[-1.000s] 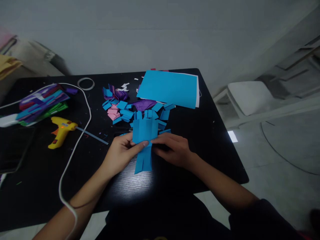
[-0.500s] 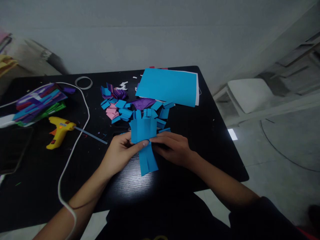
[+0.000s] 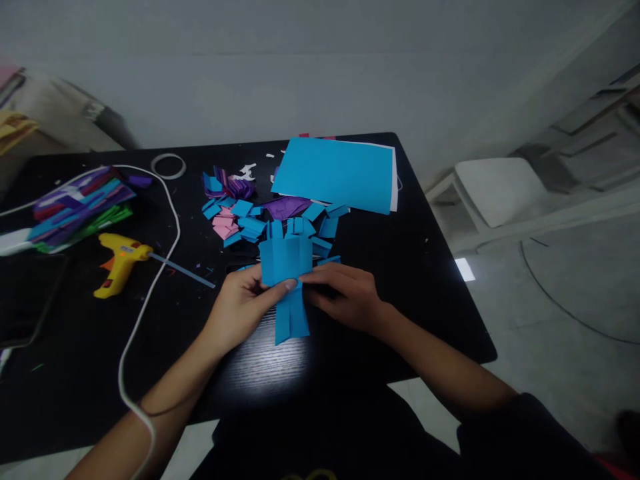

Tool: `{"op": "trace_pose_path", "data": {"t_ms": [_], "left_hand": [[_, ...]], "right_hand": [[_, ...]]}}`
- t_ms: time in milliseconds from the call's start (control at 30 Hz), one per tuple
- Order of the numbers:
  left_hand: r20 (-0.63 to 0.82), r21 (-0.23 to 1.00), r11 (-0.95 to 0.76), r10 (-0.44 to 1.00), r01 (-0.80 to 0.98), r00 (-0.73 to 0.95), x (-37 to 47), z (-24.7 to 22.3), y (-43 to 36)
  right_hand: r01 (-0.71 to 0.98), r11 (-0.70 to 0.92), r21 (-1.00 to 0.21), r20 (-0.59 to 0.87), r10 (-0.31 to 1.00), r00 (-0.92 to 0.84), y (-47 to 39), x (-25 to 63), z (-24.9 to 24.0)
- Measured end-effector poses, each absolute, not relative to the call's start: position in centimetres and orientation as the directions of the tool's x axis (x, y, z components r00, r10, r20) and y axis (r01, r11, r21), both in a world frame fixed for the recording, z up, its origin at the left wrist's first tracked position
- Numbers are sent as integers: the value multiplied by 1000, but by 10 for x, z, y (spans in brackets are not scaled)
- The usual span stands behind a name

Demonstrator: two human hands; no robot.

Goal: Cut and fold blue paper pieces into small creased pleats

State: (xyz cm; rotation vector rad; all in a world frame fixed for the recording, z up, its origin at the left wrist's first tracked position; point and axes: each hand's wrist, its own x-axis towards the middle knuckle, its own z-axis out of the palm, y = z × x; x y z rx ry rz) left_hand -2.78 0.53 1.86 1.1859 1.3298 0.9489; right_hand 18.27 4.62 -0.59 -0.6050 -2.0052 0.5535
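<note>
Between my hands, above the black table, is a creased piece of blue paper (image 3: 287, 260), pinched narrow at its middle. Its upper part spreads wide and a folded strip hangs below. My left hand (image 3: 243, 300) grips it from the left, thumb across the front at the pinch. From the right, my right hand (image 3: 350, 293) holds the same spot with bent fingertips; its thumb is mostly hidden. Just behind the held piece lie several folded blue paper pieces (image 3: 250, 227), a few pink paper pieces (image 3: 225, 223) and a purple paper sheet (image 3: 287, 207).
A yellow glue gun (image 3: 120, 263) with a glue stick lies left on the black table (image 3: 400, 320). A white cable (image 3: 143, 313) runs past it and over my left forearm. Blue sheets (image 3: 335, 170) lie at the back, coloured paper strips (image 3: 83, 207) far left. A white stool (image 3: 497, 190) stands right.
The hanging lower strip of the blue paper has swung slightly left and up, and its folds look closer together. Both hands keep nearly the same place and grip.
</note>
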Motion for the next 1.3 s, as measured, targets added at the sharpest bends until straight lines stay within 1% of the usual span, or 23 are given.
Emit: {"op": "trace_pose_path", "data": {"t_ms": [567, 767, 1033, 1300], "left_hand": [[-175, 974, 166, 983, 156, 49, -24, 23, 8], [-167, 978, 159, 985, 138, 52, -23, 21, 8], [-236, 966, 226, 969, 124, 76, -24, 23, 10], [-221, 971, 212, 971, 108, 91, -25, 20, 10]], "right_hand": [[189, 771, -609, 632, 615, -471, 48, 184, -7], [184, 761, -622, 612, 620, -492, 48, 185, -7], [187, 738, -648, 567, 632, -528, 48, 186, -9], [175, 741, -648, 570, 625, -533, 47, 186, -8]]}}
